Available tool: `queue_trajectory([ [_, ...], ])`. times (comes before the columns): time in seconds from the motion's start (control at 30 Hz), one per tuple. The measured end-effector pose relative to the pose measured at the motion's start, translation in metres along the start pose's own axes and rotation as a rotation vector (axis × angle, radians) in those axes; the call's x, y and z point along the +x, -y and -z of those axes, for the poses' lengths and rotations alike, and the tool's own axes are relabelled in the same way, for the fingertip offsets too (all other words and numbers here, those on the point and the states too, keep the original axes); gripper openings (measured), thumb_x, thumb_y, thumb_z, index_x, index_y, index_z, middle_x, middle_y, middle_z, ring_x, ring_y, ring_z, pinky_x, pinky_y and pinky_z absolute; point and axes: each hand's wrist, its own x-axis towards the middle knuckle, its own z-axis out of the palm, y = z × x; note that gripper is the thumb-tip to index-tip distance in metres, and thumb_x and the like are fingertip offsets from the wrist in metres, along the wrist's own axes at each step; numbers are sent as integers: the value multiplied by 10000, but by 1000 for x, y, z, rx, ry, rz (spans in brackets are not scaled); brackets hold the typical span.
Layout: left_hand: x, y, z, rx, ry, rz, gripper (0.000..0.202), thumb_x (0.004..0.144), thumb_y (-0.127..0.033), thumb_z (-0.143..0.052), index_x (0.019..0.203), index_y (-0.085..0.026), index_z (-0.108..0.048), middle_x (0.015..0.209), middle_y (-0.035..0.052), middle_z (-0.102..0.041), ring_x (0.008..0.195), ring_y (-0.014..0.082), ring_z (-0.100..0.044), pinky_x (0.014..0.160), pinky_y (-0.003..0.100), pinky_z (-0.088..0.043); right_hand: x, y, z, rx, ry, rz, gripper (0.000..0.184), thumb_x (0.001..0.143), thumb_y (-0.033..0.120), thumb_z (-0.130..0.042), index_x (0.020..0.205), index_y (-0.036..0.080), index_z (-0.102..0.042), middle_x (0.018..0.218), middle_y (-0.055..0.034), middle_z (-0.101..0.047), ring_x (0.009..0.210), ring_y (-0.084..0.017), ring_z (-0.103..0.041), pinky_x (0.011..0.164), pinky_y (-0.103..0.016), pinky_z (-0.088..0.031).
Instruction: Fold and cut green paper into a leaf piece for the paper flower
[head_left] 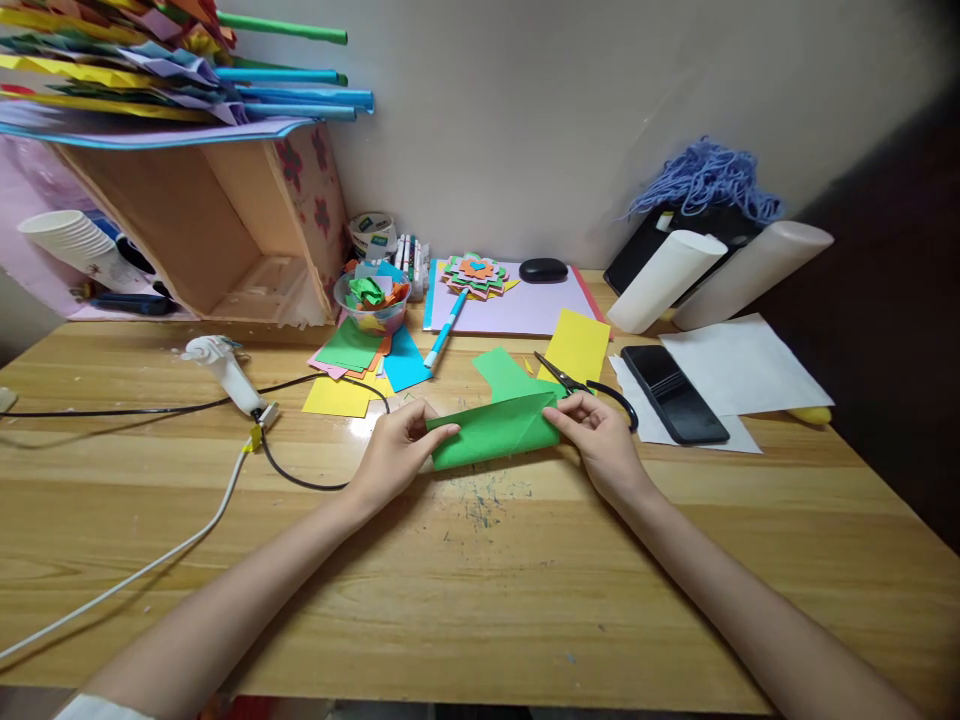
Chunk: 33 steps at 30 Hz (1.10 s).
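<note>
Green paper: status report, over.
Left hand, right hand each pinch one end of folded green paper. Close to table. Scissors lie just behind.

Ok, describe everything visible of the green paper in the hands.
The green paper is a thin, matte sheet, folded over into a long strip with a diagonal flap edge across its right half. It lies low over the wooden table, tilted up to the right. The left hand pinches its left end, the right hand its right corner.
</note>
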Motion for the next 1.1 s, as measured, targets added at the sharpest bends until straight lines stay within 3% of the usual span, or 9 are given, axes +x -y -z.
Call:
queue_trajectory([
  [0.13, -1, 2, -2, -1, 0, 48, 301, 749, -409, -580, 614, -171, -452, 547, -52, -394, 505, 83, -377, 472, 204, -278, -2, 4, 0, 45, -31, -20, 336, 577, 405, -748, 692, 189, -518, 641, 15, -580, 582, -123, -552, 532, -232, -447],
  [0.33, -1, 3, -2, 69, -14, 55, 315, 748, -418, -571, 598, -171, -445, 548, -48, -398, 522, 90, -378, 487, 208, -282, -1, 3, 1, 76, 33, -54, 414, 584, 379, -752, 910, 177, -598, 625, 21, -607, 550, -114, -555, 517, -237, -451],
  [0.5, 0, 5, -3, 104, 3, 52, 320, 761, -398, -557, 586, -172, -412, 540, -54, -366, 520, 86, -352, 481, 206, -266, 0, -1, -1, 42, -71, -117, 352, 501, 373, -787, 739, 154, -648, 679, -30, -650, 590, -145, -585, 526, -265, -475],
  [0.67, 0, 2, 0, 102, 16, 83, 311, 738, -394, -576, 578, -174, -426, 509, -64, -354, 481, 81, -348, 460, 204, -257, -1, 3, -2, 39, -57, -129, 301, 491, 366, -788, 658, 164, -639, 637, -20, -643, 554, -136, -571, 512, -259, -466],
  [0.87, -1, -8, 9, 211, 257, 60, 219, 718, -386, -598, 711, -167, -609, 582, -28, -496, 529, 98, -406, 477, 215, -283, -7, 12, -5, 10, 89, -200, 280, 486, 356, -784, 615, 161, -629, 586, -4, -628, 528, -123, -553, 535, -257, -450],
  [1.0, -6, -16, 8, 294, 435, 0, 306, 770, -421, -541, 621, -156, -574, 534, -39, -428, 524, 90, -370, 485, 216, -260, -16, 20, -12, -30, 243, -225, 249, 524, 344, -763, 609, 157, -622, 587, 3, -622, 540, -117, -543, 548, -249, -430],
  [1.1, -8, -21, 4, 343, 497, -56, 341, 834, -417, -451, 637, -158, -550, 580, -25, -484, 558, 98, -421, 519, 221, -279, -19, 25, -15, -24, 301, -228, 243, 552, 343, -749, 626, 154, -616, 600, 7, -614, 551, -111, -530, 556, -243, -413],
])
